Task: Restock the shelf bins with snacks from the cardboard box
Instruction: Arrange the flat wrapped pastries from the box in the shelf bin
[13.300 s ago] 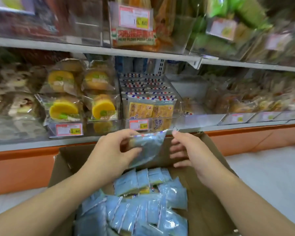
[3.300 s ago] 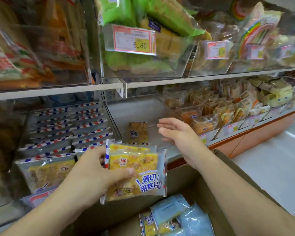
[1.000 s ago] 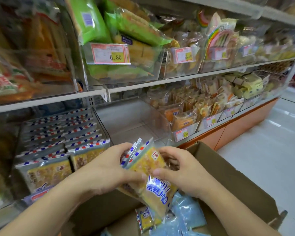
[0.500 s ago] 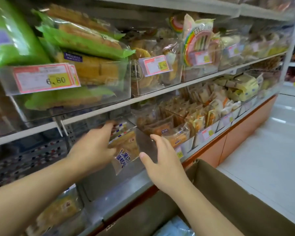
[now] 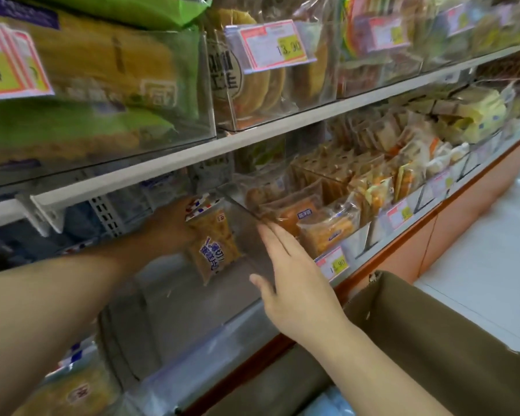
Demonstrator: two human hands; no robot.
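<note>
Down low and closest: a big brown cardboard box (image 5: 433, 349), flap up, with a bit of blue packets (image 5: 327, 408) peeking at the bottom edge.

Just above: right hand (image 5: 291, 280), flat and open, fingers straight, holding nothing, near the clear wall of the shelf bin (image 5: 246, 223). Hard to tell if touching it.

A bit farther in: left hand (image 5: 174, 229), deep in the bin under the white shelf, gripping a small stack of snack packs (image 5: 213, 244). One second ago, both hands on that stack low over the box. Now lifted up and pushed into the bin, more so than half a second back. Probably almost set down, so one more bunch nearly stocked. Bin mostly bare though, so lots more to fill.

Look of the packs: yellow and crinkly, see-through, blue writing on the front, red and blue stripes along the top edge. Tilted, not lying flat yet.

Farther right: more bins of cakes (image 5: 327, 229) and price tags (image 5: 332, 264).
</note>
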